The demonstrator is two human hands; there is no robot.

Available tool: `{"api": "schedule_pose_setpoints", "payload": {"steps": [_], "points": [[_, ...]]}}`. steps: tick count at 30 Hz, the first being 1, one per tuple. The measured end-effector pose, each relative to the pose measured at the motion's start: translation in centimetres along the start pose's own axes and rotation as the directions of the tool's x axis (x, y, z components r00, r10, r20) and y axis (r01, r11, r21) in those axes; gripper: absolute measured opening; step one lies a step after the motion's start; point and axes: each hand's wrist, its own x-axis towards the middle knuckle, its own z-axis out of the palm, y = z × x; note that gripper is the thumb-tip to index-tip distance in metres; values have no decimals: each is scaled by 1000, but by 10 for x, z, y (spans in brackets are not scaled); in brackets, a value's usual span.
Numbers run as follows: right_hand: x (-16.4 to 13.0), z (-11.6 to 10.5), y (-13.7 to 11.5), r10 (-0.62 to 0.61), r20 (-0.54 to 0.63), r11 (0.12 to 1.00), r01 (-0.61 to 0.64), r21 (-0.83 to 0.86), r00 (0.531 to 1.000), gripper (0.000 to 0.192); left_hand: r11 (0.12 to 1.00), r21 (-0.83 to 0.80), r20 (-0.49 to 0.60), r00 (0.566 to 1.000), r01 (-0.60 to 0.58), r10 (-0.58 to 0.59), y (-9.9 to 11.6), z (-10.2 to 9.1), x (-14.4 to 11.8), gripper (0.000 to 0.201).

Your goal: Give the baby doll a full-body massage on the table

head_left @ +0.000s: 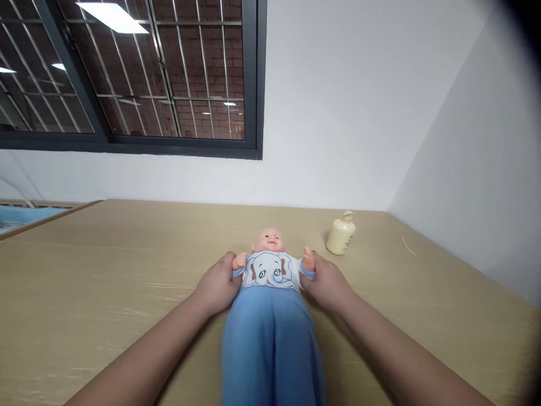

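Nearest us, the baby doll [270,304] lies face-up at the table's [105,270] centre, head toward 12 o'clock, blue legs toward 6. Our left hand [217,285] is closed around its side and arm at 9 o'clock; our right hand [327,282] likewise at 3. Cream pump bottle [340,234] stands at 1 o'clock.

No readable text, brand or number appears anywhere; the cream pump bottle [340,235] shows only illegible marks, and the doll's shirt [270,272] bears an elephant picture, no words.
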Motion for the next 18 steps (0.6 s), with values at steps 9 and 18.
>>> {"api": "schedule_pose_setpoints", "payload": {"steps": [9,18], "points": [[-17,1,-38,-136,188,819,217,-532,973,19,875,448,129,982,-183,139,22,4,-15,4],[-16,5,-37,-122,182,834,201,-514,976,22,891,413,112,982,-188,155,17,5,-11,5]]}}
